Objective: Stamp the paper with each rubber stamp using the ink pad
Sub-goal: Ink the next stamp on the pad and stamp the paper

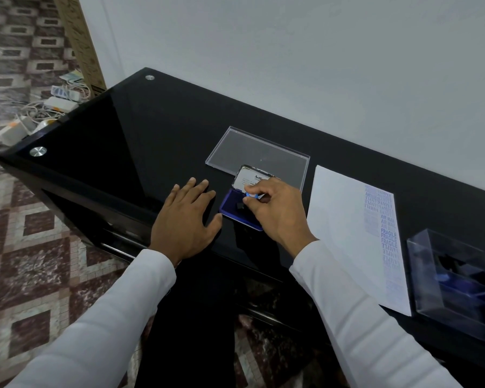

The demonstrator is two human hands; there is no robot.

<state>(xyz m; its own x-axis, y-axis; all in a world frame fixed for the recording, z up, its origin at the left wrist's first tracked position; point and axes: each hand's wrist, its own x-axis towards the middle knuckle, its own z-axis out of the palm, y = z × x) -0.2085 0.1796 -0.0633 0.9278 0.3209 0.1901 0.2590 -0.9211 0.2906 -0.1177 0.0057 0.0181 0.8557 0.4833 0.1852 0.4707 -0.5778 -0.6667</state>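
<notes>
A glossy black counter (129,130) stands against a pale wall, above a patterned tile floor (20,219). The right hand (277,211) pinches a small blue-topped rubber stamp (251,196) in a narrow grip, down on the open ink pad (233,212). Left of that grip, the left hand (185,219) rests flat, fingers spread. The stamped paper (345,233) lies to the right.

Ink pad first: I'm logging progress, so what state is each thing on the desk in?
Ink pad: lid open.
Stamp: pinched by right hand, on the pad.
Left hand: flat on desk.
Paper: stamped along right edge.
Clear lid: lying off.
Stamp box: open.
</notes>
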